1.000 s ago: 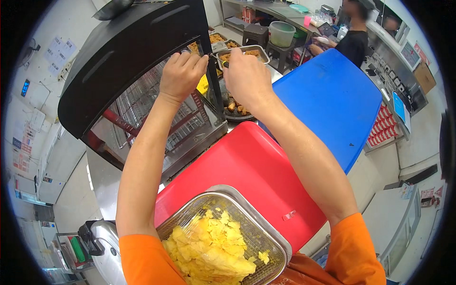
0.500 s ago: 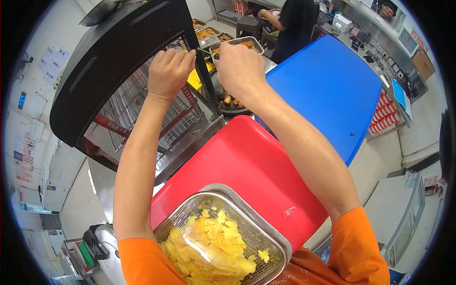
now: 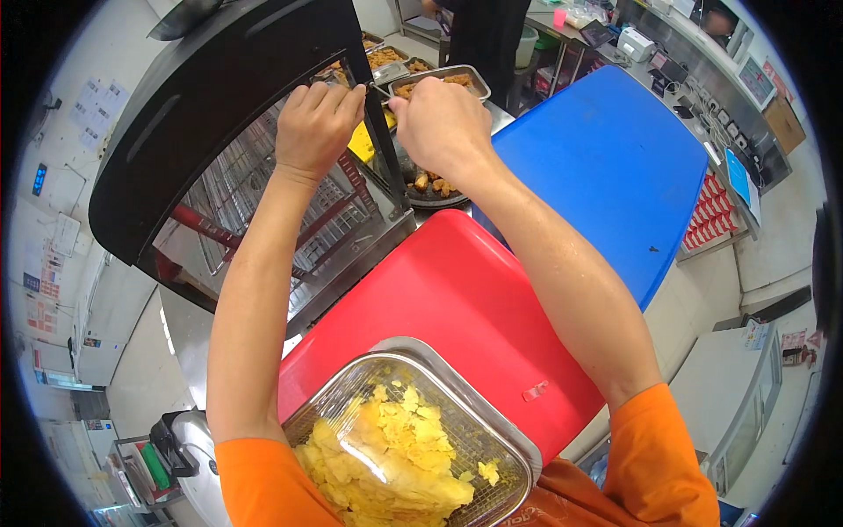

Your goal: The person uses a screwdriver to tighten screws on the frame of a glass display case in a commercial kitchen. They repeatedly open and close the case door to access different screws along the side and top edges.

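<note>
My left hand (image 3: pixel 318 132) is closed at the upper corner of the black-framed opening of a warming cabinet (image 3: pixel 189 114). Its fingertips press together near the frame's post, and what they pinch is hidden. To the right, my right hand (image 3: pixel 446 127) is wrapped round a slim tool. Only the tool's thin metal shaft (image 3: pixel 380 90) shows, pointing left toward the post; its handle is inside my fist. Wire racks (image 3: pixel 250 198) stand inside the cabinet, seen through the opening between my left forearm and the post.
Below my arms lies a red lid (image 3: pixel 439 299), carrying a clear-covered metal tray (image 3: pixel 518 430) of yellow crumbled food. A blue lid (image 3: pixel 606 167) is at the right. Beyond are trays of fried food (image 3: pixel 457 81) and a round black pan (image 3: pixel 430 198). A person in black (image 3: pixel 483 39) stands behind.
My right hand has turned slightly, and the dark handle end seen before is now covered. My left hand stays at the post. The person behind has shifted left.
</note>
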Motion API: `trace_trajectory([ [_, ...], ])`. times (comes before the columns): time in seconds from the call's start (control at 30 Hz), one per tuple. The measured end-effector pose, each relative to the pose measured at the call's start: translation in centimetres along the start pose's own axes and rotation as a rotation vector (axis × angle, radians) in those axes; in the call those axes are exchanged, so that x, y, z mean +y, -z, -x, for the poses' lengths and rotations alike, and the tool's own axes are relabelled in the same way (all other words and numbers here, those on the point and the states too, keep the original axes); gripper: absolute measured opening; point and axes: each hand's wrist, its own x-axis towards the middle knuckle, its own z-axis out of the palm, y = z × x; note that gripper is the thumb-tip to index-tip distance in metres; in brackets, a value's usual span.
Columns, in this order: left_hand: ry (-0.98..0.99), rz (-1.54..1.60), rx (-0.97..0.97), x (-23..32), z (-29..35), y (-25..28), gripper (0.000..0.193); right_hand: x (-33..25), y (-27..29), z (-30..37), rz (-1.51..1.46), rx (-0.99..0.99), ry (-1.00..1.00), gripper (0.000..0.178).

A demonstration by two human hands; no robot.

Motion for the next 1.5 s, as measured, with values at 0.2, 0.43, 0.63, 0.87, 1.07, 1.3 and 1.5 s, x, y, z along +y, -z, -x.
trace_trajectory([
  [0.2, -0.003, 0.002, 0.0, 0.3, -0.3, -0.2, 0.009, 0.9, -0.6, -0.5, 0.044, 0.094, 0.068, 0.036],
  [0.43, -0.01, 0.021, 0.047, 0.2, -0.3, -0.3, 0.01, 0.8, 0.2, -0.8, 0.036, 0.017, 0.03, 0.037],
  [0.63, -0.008, 0.022, 0.043, 0.1, -0.2, -0.3, 0.011, 1.2, -1.3, -0.5, 0.065, 0.136, 0.096, 0.038],
  [0.87, -0.003, -0.002, -0.006, 0.1, -0.2, -0.1, 0.011, 0.6, -1.0, -0.6, -0.025, 0.043, -0.061, 0.039],
  [1.07, 0.013, 0.048, -0.037, -0.2, 0.7, -0.1, 0.021, 0.3, -2.1, -0.7, 0.021, 0.131, 0.054, 0.024],
  [1.3, 0.006, 0.065, -0.001, 0.6, -0.2, -0.2, 0.017, 0.2, -0.1, -0.4, -0.047, 0.163, 0.064, 0.015],
  [1.5, -0.002, 0.05, -0.018, 0.2, 0.2, -0.2, 0.018, -0.3, -1.6, -1.0, -0.068, 0.185, 0.067, 0.02],
])
